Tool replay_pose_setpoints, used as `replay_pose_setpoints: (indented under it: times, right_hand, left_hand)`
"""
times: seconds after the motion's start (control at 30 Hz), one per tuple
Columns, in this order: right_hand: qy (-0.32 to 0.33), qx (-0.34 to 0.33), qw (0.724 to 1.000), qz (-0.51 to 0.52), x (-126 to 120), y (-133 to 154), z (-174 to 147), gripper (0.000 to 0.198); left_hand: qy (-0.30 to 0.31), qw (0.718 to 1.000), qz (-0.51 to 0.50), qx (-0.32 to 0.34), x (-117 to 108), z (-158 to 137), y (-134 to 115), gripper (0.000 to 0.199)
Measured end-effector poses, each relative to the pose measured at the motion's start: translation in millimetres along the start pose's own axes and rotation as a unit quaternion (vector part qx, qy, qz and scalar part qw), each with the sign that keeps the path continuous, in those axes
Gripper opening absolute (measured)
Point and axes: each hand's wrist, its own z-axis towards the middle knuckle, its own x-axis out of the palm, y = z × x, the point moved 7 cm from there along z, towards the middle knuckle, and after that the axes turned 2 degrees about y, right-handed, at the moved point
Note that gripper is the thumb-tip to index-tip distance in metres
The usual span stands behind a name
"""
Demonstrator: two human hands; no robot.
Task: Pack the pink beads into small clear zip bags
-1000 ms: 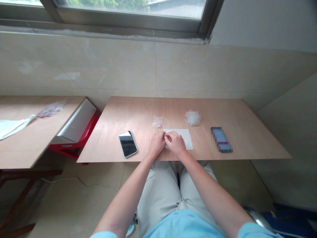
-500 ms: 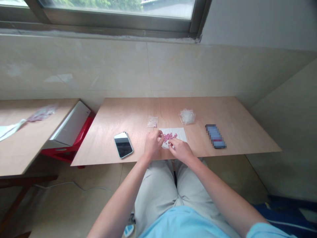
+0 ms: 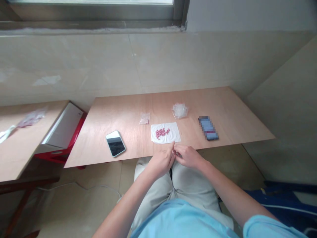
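Several small pink beads (image 3: 162, 133) lie clustered on a white paper sheet (image 3: 175, 134) near the table's front edge. Just in front of that sheet, my left hand (image 3: 162, 161) and my right hand (image 3: 187, 155) meet, fingertips together. Both hands have their fingers closed in a pinch; whatever is between them is too small or hidden to make out. Behind the sheet, a little to the left, rests a small clear bag (image 3: 144, 118) with a few pink bits inside. A stack of clear plastic bags (image 3: 180, 110) lies farther back to the right.
A phone (image 3: 116, 143) lies at the table's left, and another phone with a blurred screen (image 3: 208, 128) at its right. Across a gap, a second table (image 3: 22, 142) holds a plastic bag (image 3: 31, 118). Under it are a white box and a red stool.
Both hands have drawn back from the beads on the sheet toward my body and come together at the table's front edge. The view has shifted slightly.
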Motion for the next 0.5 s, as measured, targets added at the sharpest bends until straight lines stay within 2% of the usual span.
replay_pose_setpoints:
  times: [0.13, 0.23, 0.37, 0.5]
  right_hand:
    - [0.012, -0.018, 0.997, 0.069, -7.6, 0.3, -0.6, 0.024]
    - [0.026, -0.030, 0.994, 0.105, -10.9, -1.5, -0.9, 0.024]
    - [0.027, -0.033, 0.993, 0.108, -13.9, -3.5, 0.0, 0.019]
    - [0.015, -0.047, 0.994, 0.100, -17.1, -0.8, 1.9, 0.017]
  left_hand:
    - [-0.018, 0.999, 0.027, -0.021, 6.7, 1.8, -1.1, 0.060]
    - [-0.015, 0.998, 0.044, -0.030, 6.1, 0.3, 1.3, 0.054]
    - [-0.013, 0.998, 0.056, -0.030, 0.5, -3.7, 10.7, 0.037]
    - [-0.012, 0.997, 0.078, -0.014, -6.3, -5.4, 19.1, 0.038]
